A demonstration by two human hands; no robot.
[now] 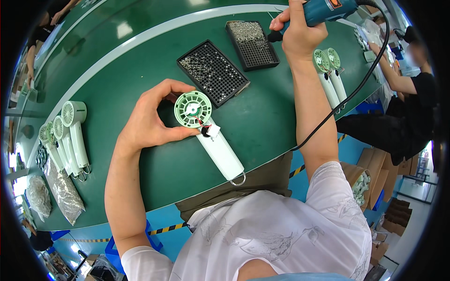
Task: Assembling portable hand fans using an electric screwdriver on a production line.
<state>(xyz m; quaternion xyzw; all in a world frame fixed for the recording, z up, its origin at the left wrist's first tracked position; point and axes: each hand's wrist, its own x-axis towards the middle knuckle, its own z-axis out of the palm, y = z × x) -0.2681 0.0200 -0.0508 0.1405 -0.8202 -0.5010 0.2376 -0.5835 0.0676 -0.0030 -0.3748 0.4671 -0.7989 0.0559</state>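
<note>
My left hand (pixel 152 114) is curled round the head of a pale green handheld fan (pixel 220 157), thumb on the near side and fingers on the far side. The fan lies on the green table with its round head away from me and a metal loop at its handle end. Red and dark wires and a small white piece show where head meets handle. Raised at the far right, my right hand (pixel 302 37) grips a teal electric screwdriver (pixel 330 10), its dark tip pointing left. A black holed tray (pixel 236 90) with screws sits just beyond the fan.
Another black tray (pixel 262 60), heaped with screws, stands further back. Several fans (pixel 72 136) and bags of small parts (pixel 63 189) are at the left; two more fans (pixel 330 86) lie at the right. The screwdriver's black cord (pixel 361 84) loops past my right forearm. A co-worker (pixel 412 93) is at the right.
</note>
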